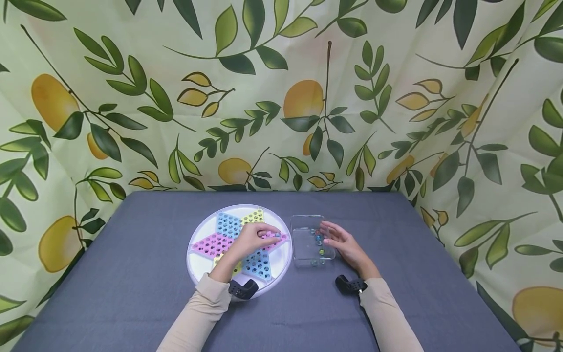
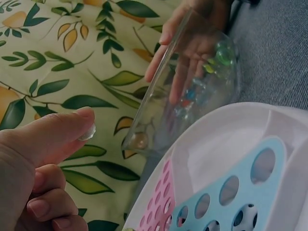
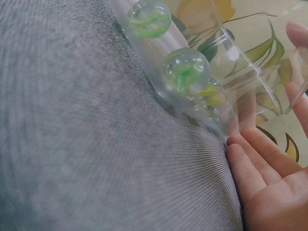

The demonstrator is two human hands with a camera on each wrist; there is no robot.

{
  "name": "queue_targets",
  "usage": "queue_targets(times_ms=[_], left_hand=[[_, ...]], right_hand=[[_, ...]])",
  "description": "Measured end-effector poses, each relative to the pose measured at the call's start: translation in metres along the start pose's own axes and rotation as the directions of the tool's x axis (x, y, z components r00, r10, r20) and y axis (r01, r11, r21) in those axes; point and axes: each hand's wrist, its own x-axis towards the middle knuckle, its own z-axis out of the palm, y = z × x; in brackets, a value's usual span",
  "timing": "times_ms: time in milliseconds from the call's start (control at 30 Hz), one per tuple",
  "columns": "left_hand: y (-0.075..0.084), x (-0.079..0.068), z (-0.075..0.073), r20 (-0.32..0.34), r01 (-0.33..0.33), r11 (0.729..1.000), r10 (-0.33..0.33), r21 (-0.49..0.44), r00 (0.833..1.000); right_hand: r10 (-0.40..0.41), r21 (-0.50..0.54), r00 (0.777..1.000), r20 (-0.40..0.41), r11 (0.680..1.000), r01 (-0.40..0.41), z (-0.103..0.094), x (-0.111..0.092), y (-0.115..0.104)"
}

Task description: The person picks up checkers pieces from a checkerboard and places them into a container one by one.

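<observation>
Thumb and index finger of the left hand [image 1: 252, 239] pinch a small clear marble [image 2: 88, 133]; the other fingers curl beneath. That hand is over the right side of a round white Chinese checkers board [image 1: 198, 274], near a pink point of its star. Right of the board is a clear plastic box [image 1: 303, 257], with several glass marbles [image 1: 321, 252] gathered on its right side. The right hand [image 1: 347, 247] is at the box's right wall, its fingers fairly straight. In the right wrist view, some fingertips [image 3: 236, 139] lie against or very near the wall.
A dark grey cloth [image 1: 132, 264] covers the table. Behind it and along the sides hangs a curtain [image 1: 264, 122] printed with leaves and fruit. Pink, blue and yellow hole-filled sections [image 1: 228, 225] make up the board's star. Each wrist wears a black band [image 1: 349, 285].
</observation>
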Motion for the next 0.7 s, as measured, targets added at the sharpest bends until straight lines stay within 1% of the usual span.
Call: queue_targets(times_ms=[133,233,367,633,700], left_hand=[[0.002,0.002,0.002,0.011,-0.05,0.999,0.05,-0.011,0.999],[0.004,0.003,0.005,0.009,-0.075,0.997,0.075,-0.014,0.997],[0.006,0.005,0.008,0.009,-0.085,0.996,0.085,-0.022,0.996],[0.009,0.007,0.014,0.021,-0.068,0.997,0.069,-0.038,0.997],[0.01,0.008,0.016,0.023,-0.073,0.997,0.074,-0.031,0.997]], right_hand=[[-0.012,-0.002,1.0,0.01,1.0,0.012,-0.001,0.0,0.0],[-0.029,0.002,0.999,0.021,1.0,0.029,-0.001,0.001,0.002],[-0.041,0.016,0.999,0.027,0.999,0.041,-0.002,0.002,0.003],[-0.035,0.007,0.999,0.022,0.999,0.035,-0.001,0.001,0.001],[-0.046,0.01,0.999,0.025,0.999,0.045,-0.001,0.001,0.001]])
